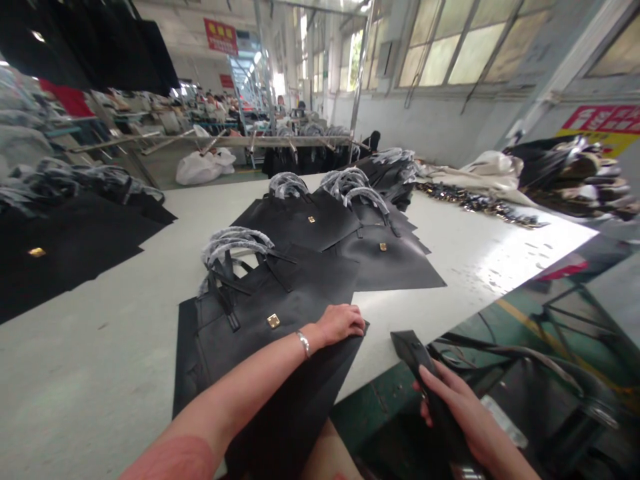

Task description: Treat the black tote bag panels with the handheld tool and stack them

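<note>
The two hands are well apart: the left hand (340, 323) is clamped on the right edge of the nearest black bag, near a corner, and the right hand (445, 393) is wrapped around a long black piece (407, 347), out past the bench's near right edge. Largest is the pale bench (110, 347), bare along much of its left part. A spread of black bags (85, 227) overlaps at its left end. Another group of bags (290, 230) lies fanned across the middle, towards the far edge. The nearest black bag (305, 280) lies flat at the near right edge, its lower part hanging over it; another black layer shows under its left side. Pale cloth (490, 170) is heaped at the far right corner. The long black piece has a wide, flat tip; what it is I cannot tell. Just in front of the cloth runs a row of small shiny pieces (480, 205). Wrapped handles (237, 241) arch from the nearest bag's top. A silvery bracelet (303, 344) circles the left wrist. Smallest is the nearest bag's gold clasp (273, 321).
</note>
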Available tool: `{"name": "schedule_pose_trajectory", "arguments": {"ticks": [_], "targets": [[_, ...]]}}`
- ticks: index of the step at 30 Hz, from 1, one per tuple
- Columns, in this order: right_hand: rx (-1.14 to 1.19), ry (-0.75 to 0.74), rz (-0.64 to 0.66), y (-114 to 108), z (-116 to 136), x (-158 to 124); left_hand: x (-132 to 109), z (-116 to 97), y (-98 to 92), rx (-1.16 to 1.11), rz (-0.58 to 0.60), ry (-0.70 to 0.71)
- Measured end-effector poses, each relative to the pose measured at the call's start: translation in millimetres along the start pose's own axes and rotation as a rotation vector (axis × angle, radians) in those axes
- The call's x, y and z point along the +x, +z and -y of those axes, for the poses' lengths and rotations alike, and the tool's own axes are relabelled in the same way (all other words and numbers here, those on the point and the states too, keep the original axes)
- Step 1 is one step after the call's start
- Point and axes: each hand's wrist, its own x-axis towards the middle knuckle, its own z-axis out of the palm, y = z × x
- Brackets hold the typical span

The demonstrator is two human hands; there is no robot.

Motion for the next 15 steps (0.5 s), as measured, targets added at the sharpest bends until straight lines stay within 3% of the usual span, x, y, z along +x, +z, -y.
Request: {"name": "schedule_pose_trajectory", "arguments": {"ticks": [8, 15], "targets": [[0.001, -0.015, -0.016, -5, -5, -5, 1, -14, -1.5, 0.002, 0.014, -0.019], [-0.022, 0.000, -0.011, -1, -6, -15, -11, -24, 5.1, -0.057, -0.038, -0.163]]}}
